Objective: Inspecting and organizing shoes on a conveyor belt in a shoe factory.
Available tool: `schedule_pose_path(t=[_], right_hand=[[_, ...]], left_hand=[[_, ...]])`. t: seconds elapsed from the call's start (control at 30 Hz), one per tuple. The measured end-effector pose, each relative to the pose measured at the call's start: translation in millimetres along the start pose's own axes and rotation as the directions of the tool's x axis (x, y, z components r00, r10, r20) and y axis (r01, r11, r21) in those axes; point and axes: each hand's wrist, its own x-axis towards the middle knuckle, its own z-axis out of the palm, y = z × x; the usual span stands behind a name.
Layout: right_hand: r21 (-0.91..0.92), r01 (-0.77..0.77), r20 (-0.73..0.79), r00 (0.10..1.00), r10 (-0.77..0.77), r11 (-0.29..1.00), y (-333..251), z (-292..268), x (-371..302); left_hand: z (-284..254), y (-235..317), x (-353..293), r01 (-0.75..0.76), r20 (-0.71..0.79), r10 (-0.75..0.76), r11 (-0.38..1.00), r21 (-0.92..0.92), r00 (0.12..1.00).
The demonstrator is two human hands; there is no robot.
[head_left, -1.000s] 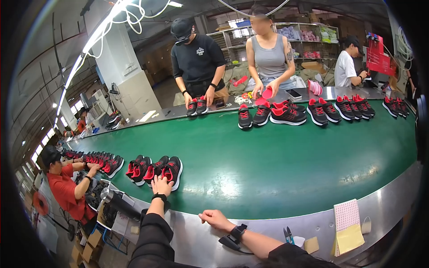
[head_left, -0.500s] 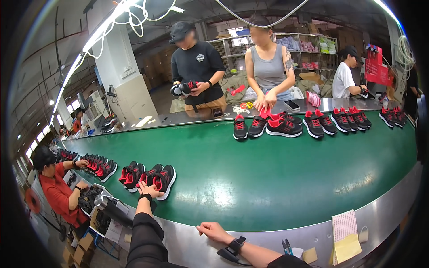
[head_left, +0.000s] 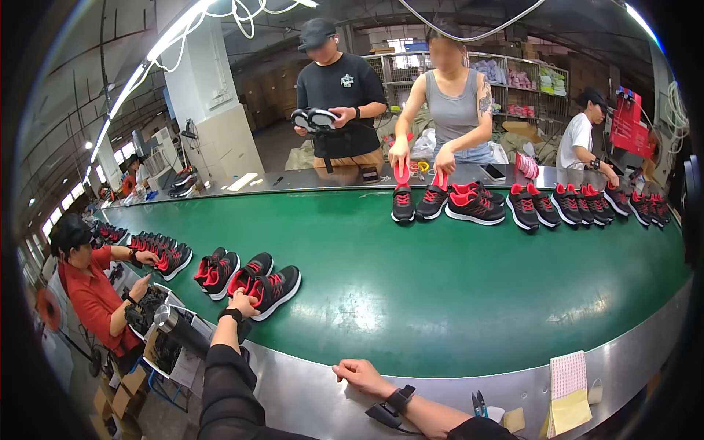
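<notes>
At the left part of the green conveyor belt, my left hand (head_left: 244, 302) closes its fingers and thumb on the heel end of a black sneaker (head_left: 279, 292) with red laces, red lining and a white sole. Its mate, another black-and-red sneaker (head_left: 254, 268), stands just beyond it, toe pointing away to the right. A further pair of sneakers (head_left: 218, 273) sits to the left. My right hand (head_left: 364, 377) rests on the metal edge (head_left: 308, 381) at the front of the belt. Its fingers are loosely curled, and nothing shows in them.
Co-workers stand around the belt (head_left: 440, 293); one across holds red insoles (head_left: 401, 174) at two sneakers. More sneakers (head_left: 522, 207) line the far side. Near me lie snips (head_left: 479, 405), yellow note paper (head_left: 569, 412) and a dark flask (head_left: 180, 331).
My left hand has swung the near sneaker's toe outward to the right, widening the gap from its mate. My right hand stays on the metal edge. Across the belt, the co-worker's hands have moved apart.
</notes>
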Motion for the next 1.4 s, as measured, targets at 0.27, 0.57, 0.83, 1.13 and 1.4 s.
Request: schedule_pose_path(t=[0.27, 0.57, 0.83, 1.13, 1.4], right_hand=[[0.042, -0.014, 0.029, 1.000, 0.013, 0.999, -8, -3, -8], [0.022, -0.038, 0.037, 0.999, 0.037, 0.999, -9, -8, -16], [0.010, -0.025, 0.053, 0.998, 0.025, 1.000, -16, -9, -19], [-0.001, 0.001, 0.015, 1.000, -0.001, 1.000, -14, -21, -34], [0.048, -0.004, 0.002, 1.000, 0.004, 0.999, -16, -20, -33]], left_hand=[[-12, 0, -17, 0.189, -0.048, -0.187, 0.980, 0.055, 0.981], [13, 8, 5, 0.222, -0.291, -0.320, 0.920, -0.321, 0.902], [5, -17, 11, 0.187, -0.238, -0.214, 0.974, -0.130, 0.947], [27, 130, -57, -0.012, -0.681, -0.033, 0.998, -0.061, 0.732], [-31, 282, -99, -0.215, -0.145, 0.319, 0.196, -0.957, 0.937]])
